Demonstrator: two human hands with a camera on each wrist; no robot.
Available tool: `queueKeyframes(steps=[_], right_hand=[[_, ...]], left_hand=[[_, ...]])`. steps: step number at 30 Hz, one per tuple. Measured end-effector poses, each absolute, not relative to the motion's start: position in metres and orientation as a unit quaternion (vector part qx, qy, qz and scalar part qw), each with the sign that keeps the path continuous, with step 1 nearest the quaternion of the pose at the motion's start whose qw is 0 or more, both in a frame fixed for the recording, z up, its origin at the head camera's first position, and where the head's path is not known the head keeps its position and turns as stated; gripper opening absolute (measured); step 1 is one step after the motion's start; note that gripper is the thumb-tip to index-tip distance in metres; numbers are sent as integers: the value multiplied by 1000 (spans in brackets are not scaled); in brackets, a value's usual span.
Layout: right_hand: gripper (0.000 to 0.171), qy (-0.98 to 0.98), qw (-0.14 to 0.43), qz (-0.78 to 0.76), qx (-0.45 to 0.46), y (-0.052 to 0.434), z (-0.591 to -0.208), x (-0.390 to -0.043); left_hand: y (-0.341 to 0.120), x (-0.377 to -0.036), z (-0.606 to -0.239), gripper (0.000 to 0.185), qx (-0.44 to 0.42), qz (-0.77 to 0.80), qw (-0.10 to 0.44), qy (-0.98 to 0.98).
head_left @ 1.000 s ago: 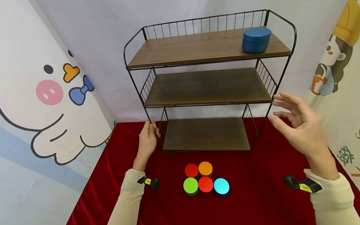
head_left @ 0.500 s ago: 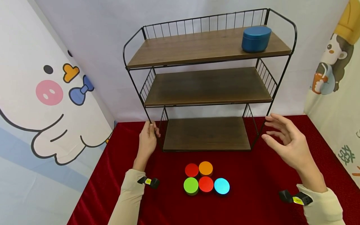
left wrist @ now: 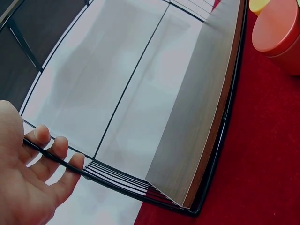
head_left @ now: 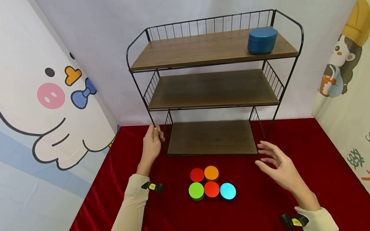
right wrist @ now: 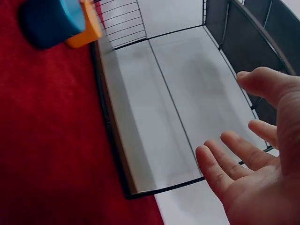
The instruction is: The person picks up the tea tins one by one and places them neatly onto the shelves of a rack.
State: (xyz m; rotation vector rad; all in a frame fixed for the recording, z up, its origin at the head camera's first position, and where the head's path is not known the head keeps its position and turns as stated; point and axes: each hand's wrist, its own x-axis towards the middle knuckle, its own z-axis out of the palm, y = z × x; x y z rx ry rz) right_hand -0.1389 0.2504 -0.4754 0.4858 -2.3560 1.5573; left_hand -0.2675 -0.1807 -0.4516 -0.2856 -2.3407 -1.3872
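Near the front edge of the red-covered bench (head_left: 289,138) I see five round tins bunched together: a green tin (head_left: 196,190), a red tin (head_left: 211,189) and a cyan tin (head_left: 228,191) in the front row, with a second red tin (head_left: 197,175) and an orange tin (head_left: 211,173) touching them just behind. My right hand (head_left: 278,166) hovers above the cloth to the right of that cluster, its grip open, fingers spread and holding nothing, near the front right corner of the wire shelf rack (head_left: 214,89). My left hand (head_left: 152,144) is at the rack's front left corner, its grip closed round the thin black wire leg (left wrist: 56,159). Farther back, on the rack's top shelf towards the right end, stands a blue tin (head_left: 262,40); cartoon-printed backdrops (head_left: 55,96) rise behind the bench.
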Motion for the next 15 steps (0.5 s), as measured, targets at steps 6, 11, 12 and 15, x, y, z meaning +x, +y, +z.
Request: queueKeyframes(steps=[6,11,12,15], right_hand=[[71,-821,107,533,175,247,-493,-133],[71,-823,66,537,173,242,-506,-126],[71,-823,57,538,174,241,-508,-125],[71,-820,28,544,176,237,-514,-122]], left_hand=[[-179,-267,-452,31,-102,-494,206,-839],[-179,-267,-452,32,-101,-495,201,-839],[-180,-267,-452,32,-101,-496,201,-839],[-180,-268,-453,33,-99,-496,200,-839]])
